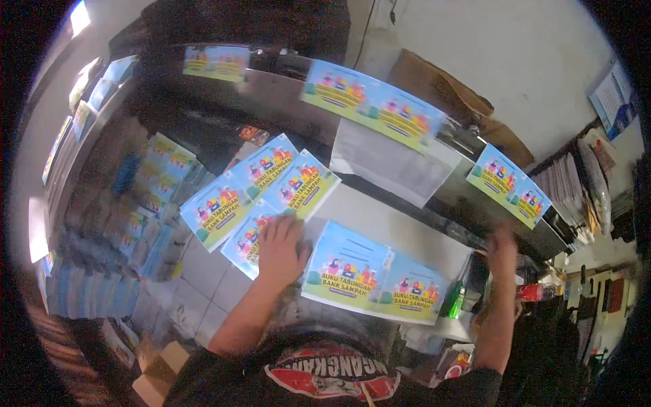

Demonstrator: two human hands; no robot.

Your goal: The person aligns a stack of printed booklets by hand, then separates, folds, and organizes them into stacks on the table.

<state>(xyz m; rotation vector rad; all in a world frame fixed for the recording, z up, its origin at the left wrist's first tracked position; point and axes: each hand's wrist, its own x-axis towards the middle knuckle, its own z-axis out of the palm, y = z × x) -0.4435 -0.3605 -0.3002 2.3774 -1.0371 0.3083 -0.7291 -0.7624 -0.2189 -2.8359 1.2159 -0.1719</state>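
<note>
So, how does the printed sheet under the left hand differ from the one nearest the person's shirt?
The left hand covers part of the touched sheet; no hand covers the nearer sheet. The touched sheet overlaps with another printed sheet; the nearer sheet overlaps none. In the picture, the touched sheet slants up to the right, the nearer sheet down to the right. Both are blue and green with colourful figures, the design repeated side by side.
</note>
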